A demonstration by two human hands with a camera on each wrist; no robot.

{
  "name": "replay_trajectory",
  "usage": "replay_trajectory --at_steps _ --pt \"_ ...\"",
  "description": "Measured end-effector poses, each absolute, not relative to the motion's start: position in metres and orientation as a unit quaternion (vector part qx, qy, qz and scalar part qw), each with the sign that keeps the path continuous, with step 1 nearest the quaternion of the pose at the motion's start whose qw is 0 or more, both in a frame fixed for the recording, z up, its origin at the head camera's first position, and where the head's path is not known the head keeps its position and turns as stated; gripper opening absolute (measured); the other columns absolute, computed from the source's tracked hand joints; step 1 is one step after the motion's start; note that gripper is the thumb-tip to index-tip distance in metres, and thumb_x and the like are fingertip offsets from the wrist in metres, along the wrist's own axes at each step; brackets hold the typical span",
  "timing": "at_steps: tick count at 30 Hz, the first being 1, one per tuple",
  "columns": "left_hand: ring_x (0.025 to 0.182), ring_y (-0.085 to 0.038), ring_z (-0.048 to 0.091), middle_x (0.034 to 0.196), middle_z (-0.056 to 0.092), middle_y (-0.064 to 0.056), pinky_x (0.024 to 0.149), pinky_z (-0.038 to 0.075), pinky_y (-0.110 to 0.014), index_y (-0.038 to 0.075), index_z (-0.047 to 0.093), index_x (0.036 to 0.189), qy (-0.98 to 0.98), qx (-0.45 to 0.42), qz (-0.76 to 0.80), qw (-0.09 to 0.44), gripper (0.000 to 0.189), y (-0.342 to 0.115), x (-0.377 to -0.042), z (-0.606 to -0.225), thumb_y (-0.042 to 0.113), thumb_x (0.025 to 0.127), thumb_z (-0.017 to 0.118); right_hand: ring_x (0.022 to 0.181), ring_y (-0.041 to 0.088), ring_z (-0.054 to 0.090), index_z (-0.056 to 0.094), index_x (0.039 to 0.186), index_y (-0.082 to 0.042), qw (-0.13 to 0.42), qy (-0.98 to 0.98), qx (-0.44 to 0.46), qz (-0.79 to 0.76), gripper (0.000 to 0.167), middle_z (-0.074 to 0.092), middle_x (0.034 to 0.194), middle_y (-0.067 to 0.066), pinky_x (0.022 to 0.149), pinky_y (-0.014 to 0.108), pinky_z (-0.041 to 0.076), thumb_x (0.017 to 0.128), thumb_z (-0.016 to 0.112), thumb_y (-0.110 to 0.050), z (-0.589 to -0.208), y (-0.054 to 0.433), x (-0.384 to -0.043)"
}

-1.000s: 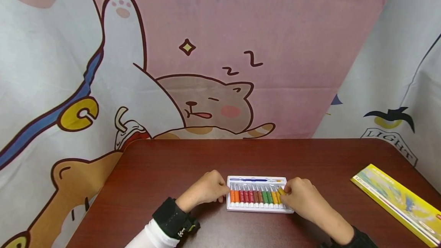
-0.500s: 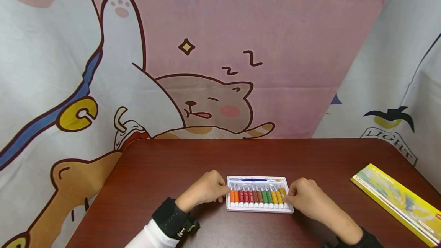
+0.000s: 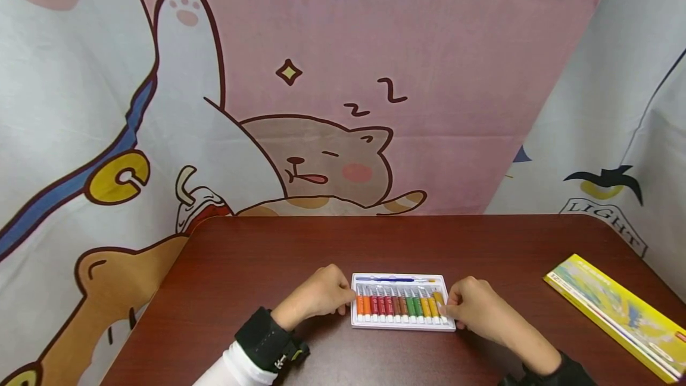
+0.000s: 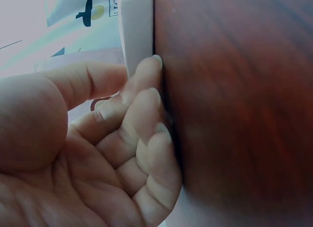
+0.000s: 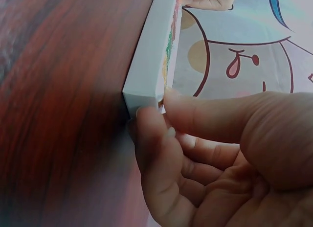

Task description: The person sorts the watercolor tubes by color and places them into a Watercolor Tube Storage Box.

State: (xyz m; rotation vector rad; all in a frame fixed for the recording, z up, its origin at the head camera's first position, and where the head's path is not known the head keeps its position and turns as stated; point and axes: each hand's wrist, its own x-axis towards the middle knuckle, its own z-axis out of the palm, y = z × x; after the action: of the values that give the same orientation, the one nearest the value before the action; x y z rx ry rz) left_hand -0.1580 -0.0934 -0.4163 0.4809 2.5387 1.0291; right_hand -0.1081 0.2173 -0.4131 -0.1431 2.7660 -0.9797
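A white plastic tray (image 3: 399,327) lies on the table, holding a row of paint tubes (image 3: 396,304) running from orange through red, brown and green to yellow. Above the tubes, a blue-handled paintbrush (image 3: 386,280) sits in its own slot. My left hand (image 3: 320,292) pinches the tray's left edge; the left wrist view has its thumb at the white wall (image 4: 138,29) and its other fingers curled below. At the opposite end, my right hand (image 3: 479,304) grips the right edge near the last yellow tube. In the right wrist view its thumb and forefinger meet at the tray corner.
A yellow flat box (image 3: 621,317) with printed artwork lies slantwise at the table's right side. Behind the brown table (image 3: 300,243) hangs a cloth backdrop (image 3: 450,76) with cartoon cats.
A second ago my right hand held the last yellow tube tilted at the row's end. That tube now lies in the row, and the hand has shifted slightly right to the tray's edge.
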Motion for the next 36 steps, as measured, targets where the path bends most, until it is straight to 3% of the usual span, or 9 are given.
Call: replay_trajectory --at_steps 18,29,33,36 --pt "0.042 -0.007 0.047 0.05 0.063 0.0 0.044 0.033 -0.024 0.011 0.07 0.059 0.897 0.168 0.365 0.183 0.031 -0.094 -0.16 -0.42 0.008 0.09 0.068 0.05 0.014 0.055 0.059 0.065 -0.011 0.097 0.936 -0.038 -0.335 0.032 0.056 0.055 0.0 0.047 0.027 0.043 0.086 0.083 -0.005 -0.417 0.217 -0.108" --pt "0.042 -0.006 0.047 0.05 0.063 0.0 0.043 0.034 -0.023 0.011 0.071 0.059 0.897 0.171 0.364 0.185 0.029 -0.094 -0.161 -0.418 0.007 0.087 0.067 0.05 0.012 0.048 0.058 0.065 -0.013 0.086 0.946 -0.04 -0.31 0.034 0.052 0.055 -0.003 0.048 0.026 0.035 0.086 0.085 -0.01 -0.415 0.216 -0.109" --pt "0.042 -0.008 0.048 0.05 0.063 0.0 0.044 0.034 -0.024 0.011 0.071 0.059 0.897 0.169 0.364 0.185 0.03 -0.095 -0.16 -0.419 0.008 0.089 0.068 0.054 0.011 0.041 0.06 0.069 -0.017 0.087 0.951 -0.058 -0.291 0.031 0.048 0.061 -0.005 0.05 0.025 0.03 0.088 0.084 -0.017 -0.409 0.22 -0.109" --pt "0.043 -0.008 0.048 0.05 0.063 0.0 0.044 0.034 -0.024 0.011 0.07 0.059 0.896 0.167 0.366 0.187 0.03 -0.096 -0.159 -0.42 0.008 0.089 0.068 0.061 0.013 0.047 0.066 0.08 -0.016 0.087 0.951 -0.076 -0.289 0.021 0.053 0.069 -0.005 0.054 0.027 0.036 0.09 0.083 -0.021 -0.4 0.229 -0.113"
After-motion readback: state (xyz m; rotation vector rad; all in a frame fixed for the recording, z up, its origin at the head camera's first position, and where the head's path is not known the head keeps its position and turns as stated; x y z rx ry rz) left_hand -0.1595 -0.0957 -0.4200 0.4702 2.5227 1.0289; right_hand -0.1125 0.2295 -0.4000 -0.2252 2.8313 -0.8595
